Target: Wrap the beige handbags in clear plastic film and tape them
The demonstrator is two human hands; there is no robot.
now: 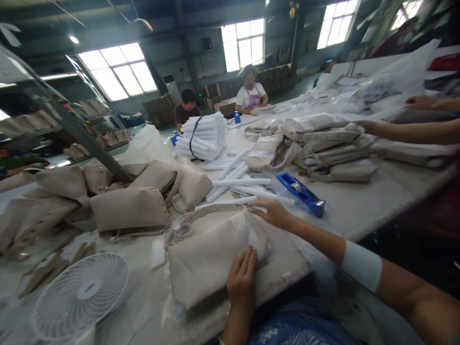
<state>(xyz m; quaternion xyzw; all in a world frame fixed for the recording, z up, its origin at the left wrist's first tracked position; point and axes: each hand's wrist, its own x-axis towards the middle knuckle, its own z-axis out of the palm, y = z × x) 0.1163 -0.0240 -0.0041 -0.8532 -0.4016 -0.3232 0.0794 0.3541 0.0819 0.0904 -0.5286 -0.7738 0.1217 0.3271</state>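
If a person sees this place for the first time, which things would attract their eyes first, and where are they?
The eye would probably fall first on the beige bag at the lower centre, with the left hand on its side and the right hand at its upper edge. Next might come the round white grille at the picture's lower left, then the bright blue tape dispenser right of centre.

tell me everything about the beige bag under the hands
The beige bag looks smooth and leathery. It lies on the worktable, a strap curving along its far side and a pale coil near its far left corner. Whitish wrapping covers part of its right end, where the left hand rests; the right hand touches the far right corner.
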